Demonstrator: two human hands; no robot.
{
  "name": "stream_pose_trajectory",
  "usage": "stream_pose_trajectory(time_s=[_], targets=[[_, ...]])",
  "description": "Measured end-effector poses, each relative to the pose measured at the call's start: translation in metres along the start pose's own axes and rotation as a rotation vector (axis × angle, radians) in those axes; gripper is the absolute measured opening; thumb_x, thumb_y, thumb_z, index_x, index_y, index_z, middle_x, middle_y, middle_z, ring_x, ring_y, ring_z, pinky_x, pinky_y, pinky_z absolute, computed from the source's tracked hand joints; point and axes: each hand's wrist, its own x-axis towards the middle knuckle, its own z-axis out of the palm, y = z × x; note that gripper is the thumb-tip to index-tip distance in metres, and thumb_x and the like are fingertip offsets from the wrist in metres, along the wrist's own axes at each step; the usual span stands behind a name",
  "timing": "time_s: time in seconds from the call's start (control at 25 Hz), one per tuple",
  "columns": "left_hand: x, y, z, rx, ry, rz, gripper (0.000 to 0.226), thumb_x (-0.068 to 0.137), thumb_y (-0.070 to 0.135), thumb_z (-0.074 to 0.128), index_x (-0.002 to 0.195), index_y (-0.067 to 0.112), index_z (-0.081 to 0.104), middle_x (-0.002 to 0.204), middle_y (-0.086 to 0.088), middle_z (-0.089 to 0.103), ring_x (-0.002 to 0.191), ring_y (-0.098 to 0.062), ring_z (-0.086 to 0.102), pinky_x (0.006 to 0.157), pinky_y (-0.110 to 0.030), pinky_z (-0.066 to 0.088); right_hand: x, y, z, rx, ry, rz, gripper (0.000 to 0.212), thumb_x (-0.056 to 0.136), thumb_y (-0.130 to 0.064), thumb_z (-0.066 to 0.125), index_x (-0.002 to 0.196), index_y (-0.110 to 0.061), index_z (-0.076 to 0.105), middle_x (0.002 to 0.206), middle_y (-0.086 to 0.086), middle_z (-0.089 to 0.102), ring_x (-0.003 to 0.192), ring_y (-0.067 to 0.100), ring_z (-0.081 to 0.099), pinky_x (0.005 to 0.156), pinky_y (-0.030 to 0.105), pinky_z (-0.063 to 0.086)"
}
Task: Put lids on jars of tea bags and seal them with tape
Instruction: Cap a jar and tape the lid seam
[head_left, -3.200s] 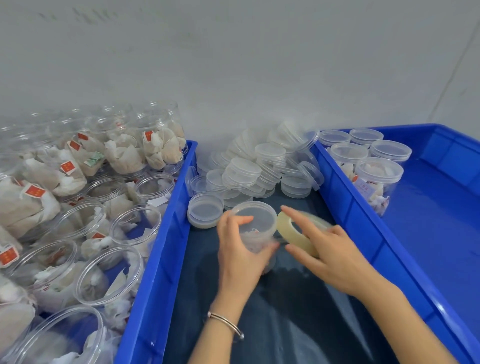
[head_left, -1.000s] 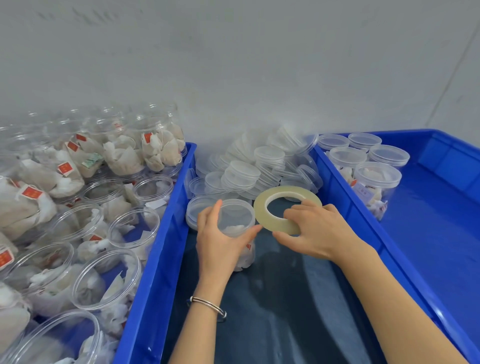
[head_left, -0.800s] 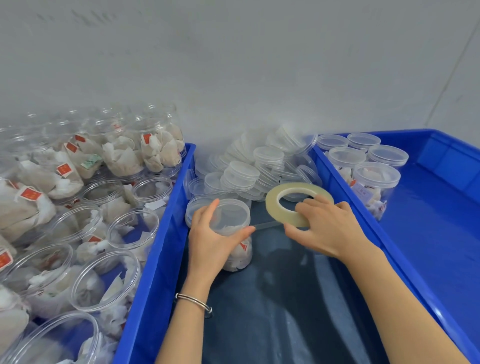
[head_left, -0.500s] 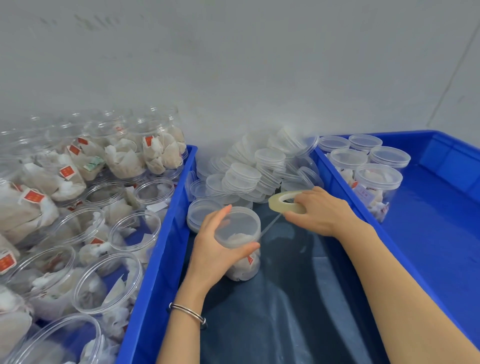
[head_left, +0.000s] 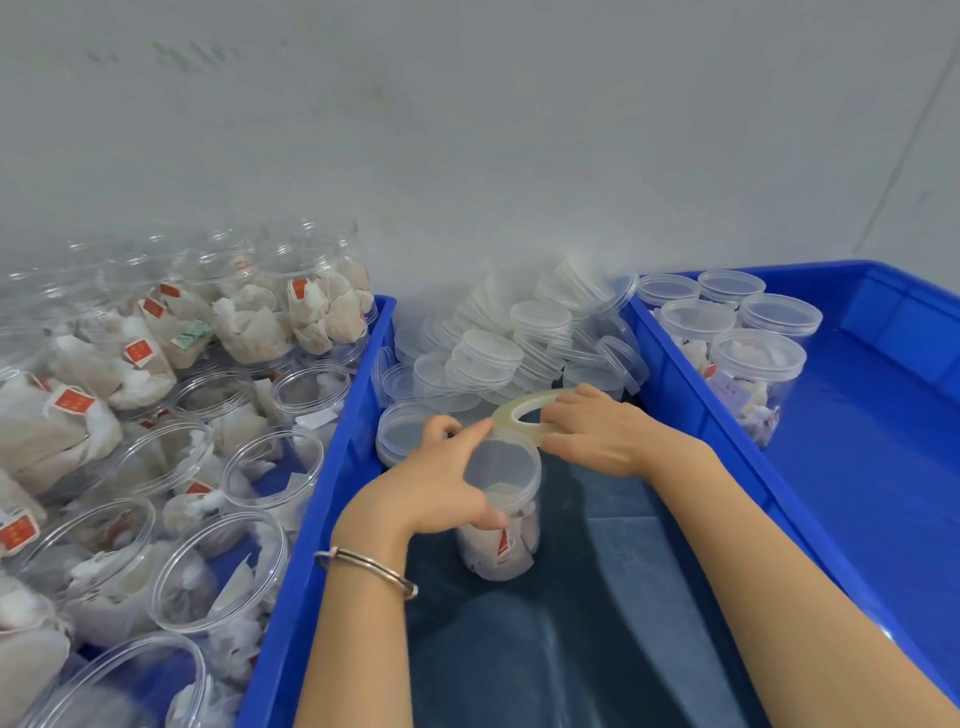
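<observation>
My left hand (head_left: 441, 480) wraps around the lidded clear plastic jar of tea bags (head_left: 501, 512), which stands on the dark bottom of the middle blue plastic bin (head_left: 317, 519). Just beyond it, my right hand (head_left: 597, 434) grips the flat yellowish ring of tape (head_left: 524, 415), held against the jar's lid edge. Loose clear round lids (head_left: 509, 345) pile up past my fingers.

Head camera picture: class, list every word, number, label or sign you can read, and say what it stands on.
Nothing can be read.
Red tags on the tea bags in the open jars, left bin: marks too blurred to read.
Green tag among them: unreadable.
White label on a lidded jar, right bin: faint marks, too small.
Red tag inside the jar held by the left hand: blurred.
Tape roll in the right hand: no print visible.
</observation>
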Motion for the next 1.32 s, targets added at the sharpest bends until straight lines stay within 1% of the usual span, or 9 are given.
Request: stream_pose_trajectory(time_s=[0.12, 0.2, 0.28, 0.48, 0.6, 0.72, 0.88, 1.08, 1.32], targets=[[0.005, 0.033, 0.028, 0.147, 0.102, -0.147, 0.100, 0.079, 0.048, 0.070, 0.151, 0.029, 0.004, 0.144, -0.005, 0.011, 0.132, -0.033, 0.021, 0.099, -0.046, 0.041, -0.008, 0.007, 0.000, 0.123, 0.049, -0.066, 0.025, 0.092, -0.035, 0.051, 0.077, -0.015, 0.052, 0.088, 0.002, 0.051, 0.084, 0.017, 0.043, 0.072, 0.034, 0.036], [0.008, 0.042, 0.046, 0.122, 0.313, -0.185, 0.088, 0.076, 0.065, 0.063, 0.143, 0.027, 0.021, 0.139, -0.007, 0.021, 0.131, -0.033, 0.022, 0.100, -0.051, 0.040, -0.012, 0.012, 0.000, 0.169, 0.055, -0.073, 0.024, 0.087, -0.039, 0.059, 0.077, -0.017, 0.056, 0.082, 0.000, 0.053, 0.078, 0.016, 0.046, 0.067, 0.033, 0.037], [0.009, 0.036, 0.045, 0.118, 0.424, -0.095, 0.067, 0.079, 0.060, 0.064, 0.132, 0.031, 0.034, 0.132, -0.001, 0.032, 0.127, -0.027, 0.029, 0.098, -0.050, 0.042, -0.015, 0.019, -0.001, 0.140, 0.079, -0.045, 0.022, 0.082, -0.046, 0.061, 0.072, -0.028, 0.055, 0.080, -0.006, 0.053, 0.078, 0.014, 0.049, 0.068, 0.035, 0.040], [0.009, 0.004, 0.000, 0.072, 0.077, 0.207, 0.052, 0.080, 0.033, 0.073, 0.124, 0.038, 0.045, 0.133, 0.014, 0.036, 0.134, -0.011, 0.024, 0.110, -0.044, 0.030, -0.015, 0.025, 0.008, 0.041, 0.220, 0.011, 0.056, 0.069, -0.072, 0.059, 0.063, -0.017, 0.052, 0.072, -0.008, 0.046, 0.066, 0.009, 0.046, 0.055, 0.027, 0.031], [0.013, 0.008, 0.000, 0.144, -0.009, 0.125, 0.047, 0.084, 0.022, 0.067, 0.115, 0.043, 0.039, 0.138, 0.017, 0.028, 0.144, -0.021, 0.007, 0.113, -0.056, 0.020, -0.015, 0.026, 0.023, 0.129, 0.181, 0.011, 0.050, 0.076, -0.069, 0.055, 0.067, -0.019, 0.052, 0.075, -0.004, 0.046, 0.074, 0.013, 0.049, 0.058, 0.029, 0.034], [0.015, 0.020, 0.018, 0.149, 0.104, 0.024, 0.030, 0.091, 0.032, 0.057, 0.106, 0.042, 0.033, 0.143, 0.019, 0.024, 0.146, -0.021, -0.007, 0.109, -0.068, 0.010, -0.016, 0.028, 0.024, 0.054, 0.281, -0.052, 0.043, 0.084, -0.060, 0.050, 0.067, -0.020, 0.048, 0.069, -0.007, 0.047, 0.076, 0.005, 0.041, 0.057, 0.026, 0.026], [0.015, 0.020, 0.034, 0.166, 0.352, 0.055, 0.012, 0.096, 0.041, 0.042, 0.108, 0.038, 0.039, 0.132, 0.021, 0.038, 0.135, -0.018, 0.021, 0.098, -0.056, 0.028, -0.016, 0.023, 0.023, -0.029, 0.384, -0.095, 0.046, 0.085, -0.062, 0.047, 0.064, -0.020, 0.044, 0.063, -0.010, 0.046, 0.085, 0.008, 0.037, 0.064, 0.029, 0.025], [0.012, 0.024, 0.048, 0.158, 0.597, 0.069, 0.011, 0.089, 0.042, 0.048, 0.098, 0.040, 0.041, 0.112, 0.024, 0.047, 0.120, -0.010, 0.035, 0.089, -0.043, 0.037, -0.021, 0.019, 0.030, 0.003, 0.417, -0.044, 0.047, 0.083, -0.062, 0.045, 0.061, -0.021, 0.039, 0.061, -0.011, 0.042, 0.087, 0.011, 0.040, 0.060, 0.027, 0.021], [0.012, 0.018, 0.052, 0.199, 0.633, 0.114, 0.013, 0.090, 0.044, 0.049, 0.099, 0.041, 0.041, 0.111, 0.025, 0.045, 0.116, -0.006, 0.036, 0.087, -0.041, 0.038, -0.027, 0.014, 0.036, -0.021, 0.489, 0.029, 0.048, 0.083, -0.061, 0.046, 0.068, -0.015, 0.050, 0.064, -0.007, 0.047, 0.085, 0.010, 0.041, 0.066, 0.028, 0.026]])
